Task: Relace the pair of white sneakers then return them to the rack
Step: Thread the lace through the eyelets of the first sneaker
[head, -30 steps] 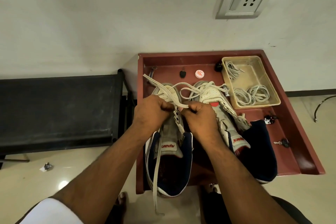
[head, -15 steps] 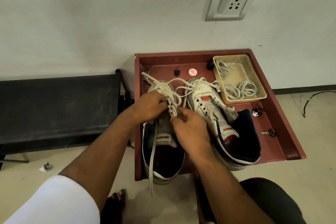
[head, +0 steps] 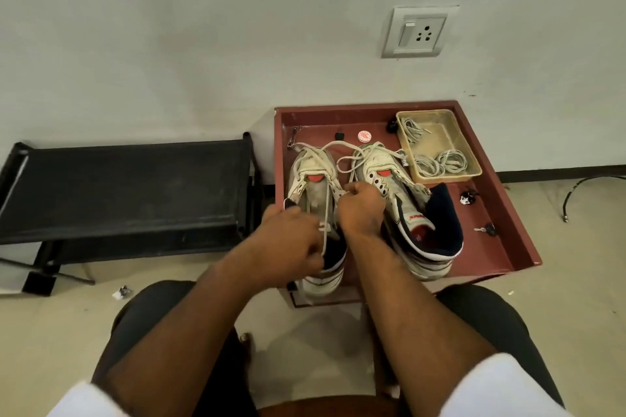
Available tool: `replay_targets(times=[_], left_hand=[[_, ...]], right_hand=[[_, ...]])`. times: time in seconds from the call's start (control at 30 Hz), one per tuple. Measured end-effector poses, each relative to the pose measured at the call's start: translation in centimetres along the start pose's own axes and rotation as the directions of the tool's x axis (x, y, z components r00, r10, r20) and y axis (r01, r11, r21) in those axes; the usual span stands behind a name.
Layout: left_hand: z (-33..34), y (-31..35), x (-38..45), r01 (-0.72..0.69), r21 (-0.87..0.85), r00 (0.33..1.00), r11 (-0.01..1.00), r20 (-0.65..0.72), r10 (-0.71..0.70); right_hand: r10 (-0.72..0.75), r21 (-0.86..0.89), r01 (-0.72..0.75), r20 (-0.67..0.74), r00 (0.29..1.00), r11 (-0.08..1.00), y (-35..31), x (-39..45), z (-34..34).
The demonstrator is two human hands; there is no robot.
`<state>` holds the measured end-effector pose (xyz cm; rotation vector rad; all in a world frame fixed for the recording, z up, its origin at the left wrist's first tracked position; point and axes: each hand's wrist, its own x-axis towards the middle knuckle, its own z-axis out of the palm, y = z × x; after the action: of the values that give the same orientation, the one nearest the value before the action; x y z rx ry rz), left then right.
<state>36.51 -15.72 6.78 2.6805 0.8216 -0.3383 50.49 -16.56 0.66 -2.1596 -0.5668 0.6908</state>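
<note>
Left shoe [head: 316, 200]: on the red worktop [head: 487, 247], beside the right shoe [head: 403, 203]; its lace [head: 326, 213] runs down the tongue.
Change: the left hand [head: 291, 247] was up by the eyelets; now it has pulled back near the heel, drawing the lace tight. That eyelet looks done; more remain.
Left hand: curled, pinching the lace.
Right hand [head: 360, 210]: curled at the shoe's right eyelets, pinching the lace there.
Far right: tray [head: 472, 166] with spare laces.
Left: black rack [head: 128, 193], waiting for the shoes.
</note>
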Motion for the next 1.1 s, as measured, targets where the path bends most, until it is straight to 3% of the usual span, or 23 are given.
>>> replay_targets(times=[0.1, 0.2, 0.3, 0.37, 0.4, 0.47, 0.5, 0.6, 0.77, 0.9, 0.97, 1.03, 1.1], left_hand=[[1.8, 2.1, -4.5, -0.078, 0.011, 0.997, 0.997, 0.031, 0.077], [4.5, 2.7, -7.0, -0.066, -0.062, 0.995, 0.996, 0.071, 0.07], [6.3, 1.8, -7.4, 0.038, -0.208, 0.999, 0.977, 0.005, -0.038], [6.8, 1.3, -7.5, 0.107, -0.28, 0.99, 0.954, -0.056, -0.127], [7.0, 1.1, -7.6, 0.127, -0.332, 0.984, 0.935, -0.081, -0.162], [7.1, 1.1, -7.8, 0.111, -0.441, 0.974, 0.891, -0.128, -0.185], [7.2, 1.2, -8.0, 0.103, -0.49, 0.971, 0.866, -0.141, -0.195], [7.3, 1.3, -8.1, 0.131, -0.615, 0.96, 0.777, -0.116, -0.254], [6.6, 2.4, -8.3, 0.068, -0.86, 0.971, 0.505, -0.059, -0.232], [6.4, 2.9, -8.5, 0.007, -0.948, 0.97, 0.318, -0.071, -0.231], [6.1, 2.7, -8.6, -0.06, -0.975, 0.963, 0.213, -0.112, -0.243], [6.0, 2.3, -8.2, -0.105, -0.983, 0.947, 0.154, -0.146, -0.286], [6.2, 2.0, -7.6, -0.126, -0.965, 0.911, 0.23, -0.204, -0.359]], right_hand=[[0.0, 0.021, -0.001, 0.018, 1.0, 1.0, -0.1, 0.2, 0.0], [-0.034, -0.027, 0.037, 0.084, 0.996, 0.999, -0.1, 0.6, 0.0], [-0.248, -0.006, 0.255, 0.207, 0.946, 0.967, -0.1, 0.0, -1.2], [-0.501, 0.006, 0.518, 0.266, 0.824, 0.855, 0.3, -1.8, -3.2], [-0.613, -0.017, 0.651, 0.319, 0.723, 0.759, 1.2, -2.8, -4.4], [-0.724, -0.119, 0.836, 0.445, 0.527, 0.536, 4.1, -5.1, -6.3], [-0.729, -0.159, 0.877, 0.5, 0.467, 0.453, 5.6, -6.5, -7.1], [-0.747, -0.198, 0.91, 0.522, 0.412, 0.364, 7.7, -8.9, -7.9], [-0.758, -0.148, 0.922, 0.532, 0.378, 0.357, 7.3, -8.8, -6.8], [-0.824, -0.097, 0.914, 0.404, 0.398, 0.394, 6.7, -8.9, -6.6], [-0.821, -0.024, 0.866, 0.306, 0.483, 0.5, 6.1, -8.9, -6.6], [-0.733, 0.161, 0.721, 0.265, 0.627, 0.674, 5.4, -9.0, -6.7], [-0.637, 0.336, 0.549, 0.267, 0.724, 0.765, 5.0, -9.1, -6.6]])
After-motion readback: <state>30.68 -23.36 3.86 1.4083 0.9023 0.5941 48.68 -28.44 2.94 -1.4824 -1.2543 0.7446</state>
